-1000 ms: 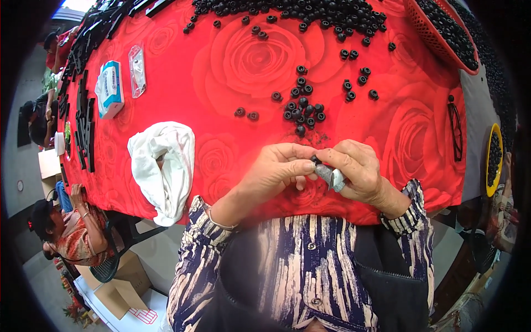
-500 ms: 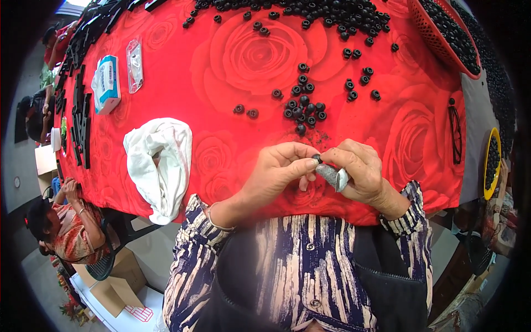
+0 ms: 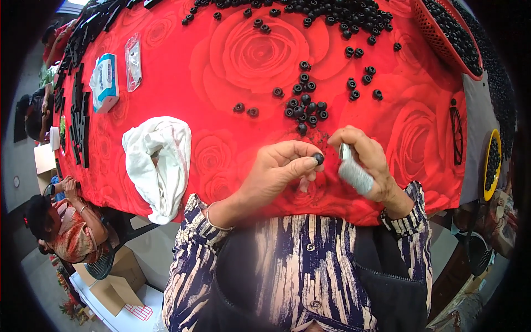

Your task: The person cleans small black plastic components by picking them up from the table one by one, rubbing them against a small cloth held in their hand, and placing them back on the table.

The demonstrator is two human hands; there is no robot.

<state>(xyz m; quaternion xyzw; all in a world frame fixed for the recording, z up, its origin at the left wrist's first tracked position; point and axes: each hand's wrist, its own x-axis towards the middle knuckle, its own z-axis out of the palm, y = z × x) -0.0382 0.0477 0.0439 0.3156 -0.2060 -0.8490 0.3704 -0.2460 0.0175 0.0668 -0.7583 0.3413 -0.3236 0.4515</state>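
My left hand (image 3: 279, 169) pinches a small round black part (image 3: 318, 158) between thumb and forefinger, above the near side of the red tablecloth (image 3: 254, 133). To its right, my right hand (image 3: 376, 163) is closed around a short tool (image 3: 357, 177) with a grey, wrapped-looking body and a shiny metal end. Its exact kind does not show, and it is slightly blurred. The tool is apart from the black part. Just beyond my hands lies a loose cluster of similar black parts (image 3: 305, 99), with dark crumbs scattered on the cloth near it.
A white cloth (image 3: 135, 149) lies left of my hands, with a tissue pack (image 3: 106, 83) and a clear plastic case (image 3: 133, 63) beyond. Many black parts (image 3: 354, 22) are heaped at the far side. A red basket (image 3: 437, 33) stands far right. A person (image 3: 74, 227) sits at left.
My right hand has drawn the grey tool away to the right, off the black part. My left hand stays in place, and the black part now shows more fully at its fingertips.
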